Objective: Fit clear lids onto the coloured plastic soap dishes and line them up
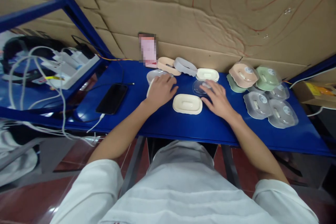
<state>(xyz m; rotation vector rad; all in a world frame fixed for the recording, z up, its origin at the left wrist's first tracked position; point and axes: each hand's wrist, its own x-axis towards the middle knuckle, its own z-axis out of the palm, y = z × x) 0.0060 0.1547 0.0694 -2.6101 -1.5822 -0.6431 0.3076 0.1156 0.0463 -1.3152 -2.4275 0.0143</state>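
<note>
My left hand (162, 89) lies over a cream soap-box piece (149, 89), hiding most of it, with the fingers loosely bent and the thumb apart. Just beyond its fingers is a clear lid (154, 73). My right hand (217, 98) has its fingers apart at a clear lid (198, 88) with a round label; whether it grips the lid I cannot tell. Between the hands a cream soap-box tray (187, 104) with a raised middle lies flat on the blue table.
At the back stand a peach ring (168, 65), a grey ring (185, 66) and a cream tray (207, 74). Several lidded soap boxes (258, 105) are grouped at right. A phone (112, 98), cables and a power strip (76, 73) lie left. Cardboard (157, 10) walls the back.
</note>
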